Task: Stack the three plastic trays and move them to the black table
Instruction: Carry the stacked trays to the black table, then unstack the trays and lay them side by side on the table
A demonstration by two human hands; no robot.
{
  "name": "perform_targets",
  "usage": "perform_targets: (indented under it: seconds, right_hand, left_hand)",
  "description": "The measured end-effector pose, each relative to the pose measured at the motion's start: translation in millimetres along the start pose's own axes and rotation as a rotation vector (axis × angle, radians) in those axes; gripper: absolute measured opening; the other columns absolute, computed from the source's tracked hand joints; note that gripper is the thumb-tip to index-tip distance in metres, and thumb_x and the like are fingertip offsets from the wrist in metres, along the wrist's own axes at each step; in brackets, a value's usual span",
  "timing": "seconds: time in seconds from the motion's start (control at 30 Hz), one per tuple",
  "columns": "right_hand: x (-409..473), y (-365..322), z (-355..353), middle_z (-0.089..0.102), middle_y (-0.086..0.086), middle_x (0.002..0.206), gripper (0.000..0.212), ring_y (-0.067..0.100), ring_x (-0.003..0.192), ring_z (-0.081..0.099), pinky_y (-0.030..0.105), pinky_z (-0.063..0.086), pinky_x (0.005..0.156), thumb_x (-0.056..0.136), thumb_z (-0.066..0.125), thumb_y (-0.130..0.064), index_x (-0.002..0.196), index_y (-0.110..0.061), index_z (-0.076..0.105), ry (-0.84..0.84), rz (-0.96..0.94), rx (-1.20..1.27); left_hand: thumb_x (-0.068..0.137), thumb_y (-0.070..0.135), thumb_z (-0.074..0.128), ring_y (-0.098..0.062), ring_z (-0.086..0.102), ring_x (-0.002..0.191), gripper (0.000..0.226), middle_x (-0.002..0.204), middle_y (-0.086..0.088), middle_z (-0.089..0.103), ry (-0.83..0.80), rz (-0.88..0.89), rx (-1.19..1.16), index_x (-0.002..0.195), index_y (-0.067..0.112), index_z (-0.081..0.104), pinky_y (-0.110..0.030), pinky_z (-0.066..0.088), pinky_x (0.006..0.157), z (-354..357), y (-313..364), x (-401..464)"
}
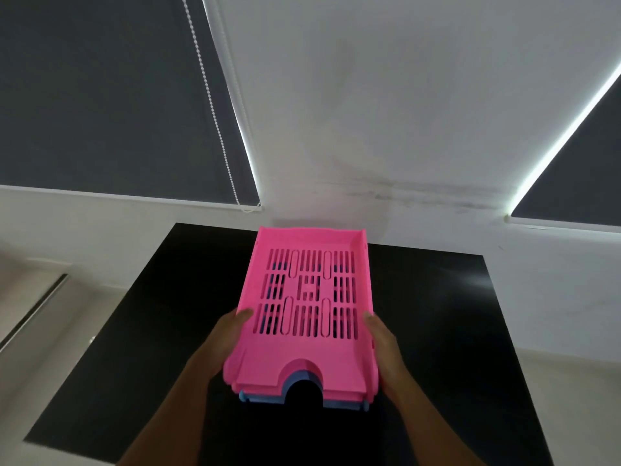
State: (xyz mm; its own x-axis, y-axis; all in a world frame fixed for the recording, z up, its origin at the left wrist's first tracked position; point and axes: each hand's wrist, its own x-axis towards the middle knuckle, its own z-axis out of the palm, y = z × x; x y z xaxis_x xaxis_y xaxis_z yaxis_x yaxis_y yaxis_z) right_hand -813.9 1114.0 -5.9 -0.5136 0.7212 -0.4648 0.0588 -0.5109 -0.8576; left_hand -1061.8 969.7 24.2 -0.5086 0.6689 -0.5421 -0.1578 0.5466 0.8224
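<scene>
A stack of plastic trays is over the black table [437, 314]. A pink slotted tray [305, 351] is on top, and a blue tray [268, 398] shows at the bottom front edge under the pink. My left hand [225, 334] grips the stack's left side, thumb on the rim. My right hand [383, 344] grips the right side the same way. Whether the stack rests on the table or hangs just above it, I cannot tell.
The black table stands against a white wall [369, 112]. Dark roller blinds [100, 95] cover windows at left and right, with a bead chain [215, 112] hanging by the left one. Pale floor [50, 314] lies to the left and right of the table.
</scene>
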Motion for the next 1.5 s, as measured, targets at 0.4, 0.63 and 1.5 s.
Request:
perform_targets:
  seconds: [0.4, 0.63, 1.5]
  right_hand:
    - [-13.5, -9.5, 25.4, 0.072, 0.000, 0.100, 0.027, 0.015, 0.090, 0.070, 0.028, 0.052, 0.069, 0.101, 0.039, -0.037, 0.108, -0.027, 0.064, 0.144, -0.021, -0.272]
    - [-18.9, -3.1, 35.3, 0.070, -0.003, 0.094, 0.027, 0.007, 0.081, 0.070, 0.023, 0.053, 0.066, 0.102, 0.039, -0.028, 0.116, -0.027, 0.062, 0.292, -0.200, -0.471]
    - [-72.3, -27.1, -221.8, 0.069, -0.004, 0.101, 0.030, 0.011, 0.092, 0.064, 0.029, 0.053, 0.073, 0.102, 0.040, -0.022, 0.121, -0.020, 0.064, 0.452, -0.259, -0.395]
  left_hand:
    - [0.100, 0.020, 0.039, -0.016, 0.073, 0.086, 0.025, 0.102, -0.007, 0.071, -0.037, 0.147, 0.119, 0.113, 0.024, 0.060, -0.032, 0.055, 0.070, -14.1, 9.6, 5.7]
    - [0.099, 0.014, 0.040, -0.018, 0.072, 0.088, 0.028, 0.101, -0.006, 0.071, -0.043, 0.212, 0.157, 0.111, 0.027, 0.062, -0.040, 0.058, 0.075, -12.2, 12.5, -1.2]
    - [0.097, 0.007, 0.043, -0.024, 0.045, 0.132, 0.055, 0.151, -0.006, 0.039, -0.065, 0.326, 0.342, 0.149, 0.019, 0.028, -0.043, 0.036, 0.111, 246.1, 50.5, -30.0]
